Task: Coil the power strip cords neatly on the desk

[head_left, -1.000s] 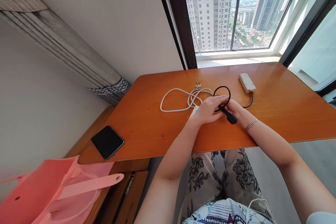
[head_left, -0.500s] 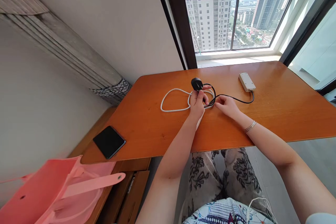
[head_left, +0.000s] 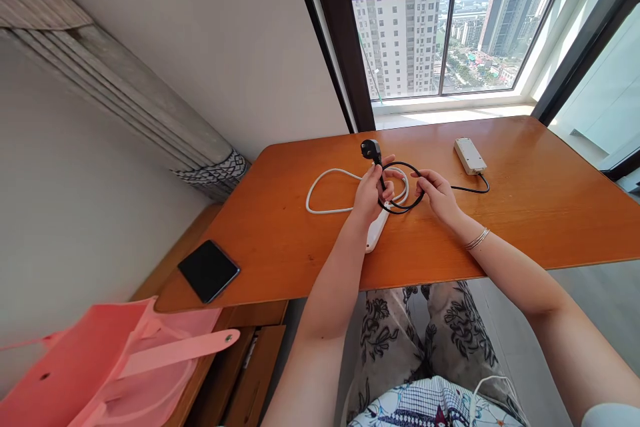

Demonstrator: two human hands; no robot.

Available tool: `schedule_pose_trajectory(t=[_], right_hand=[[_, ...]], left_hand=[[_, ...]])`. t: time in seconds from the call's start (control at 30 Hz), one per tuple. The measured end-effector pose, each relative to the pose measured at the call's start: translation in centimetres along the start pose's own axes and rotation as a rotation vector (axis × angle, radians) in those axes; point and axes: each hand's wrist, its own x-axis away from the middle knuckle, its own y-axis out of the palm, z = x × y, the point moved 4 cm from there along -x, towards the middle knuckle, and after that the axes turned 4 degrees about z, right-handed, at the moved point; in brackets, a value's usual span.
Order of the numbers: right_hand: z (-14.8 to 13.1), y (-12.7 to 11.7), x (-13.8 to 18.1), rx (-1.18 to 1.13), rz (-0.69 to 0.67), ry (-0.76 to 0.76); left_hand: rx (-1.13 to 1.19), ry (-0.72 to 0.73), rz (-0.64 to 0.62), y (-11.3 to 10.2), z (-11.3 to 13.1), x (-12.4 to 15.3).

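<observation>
Black cord (head_left: 400,211) hangs looped over the table (head_left: 280,240) between both hands in the head view. Left hand (head_left: 373,190) has fingers curled around it just below the plug (head_left: 371,149); right hand (head_left: 434,190) pinches the loop. Beyond, the cord reaches a white box (head_left: 470,156). White strip (head_left: 376,230) lies beside the left wrist.

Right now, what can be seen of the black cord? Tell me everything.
The cord is thin, black and rubbery-looking. One end bears a black plug, sticking up above the left hand, which grips the cord. It loops loosely from there to the right hand, which pinches it. Past that hand it runs to the white block lying on the table.
</observation>
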Motion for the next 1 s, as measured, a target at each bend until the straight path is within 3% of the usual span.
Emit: schedule_pose_trajectory(t=[0.3, 0.47, 0.7, 0.83, 1.0], right_hand=[[-0.7, -0.4, 0.4, 0.154, 0.026, -0.153], [-0.5, -0.4, 0.6, 0.257, -0.014, -0.198], [-0.8, -0.1, 0.9, 0.394, -0.048, -0.275], [-0.8, -0.2, 0.8, 0.379, -0.036, -0.259], [-0.6, -0.5, 0.4, 0.287, 0.015, -0.170]], left_hand=[[-0.162, -0.012, 0.141, -1.3, -0.5, -0.8], [-0.227, 0.081, 0.264, -1.6, -1.0, -1.0], [-0.434, 0.138, 0.202, -1.8, -1.1, -1.5], [-0.490, 0.055, 0.155, -1.7, -0.9, -1.4], [-0.363, -0.052, 0.018, -0.9, -0.7, -0.7]])
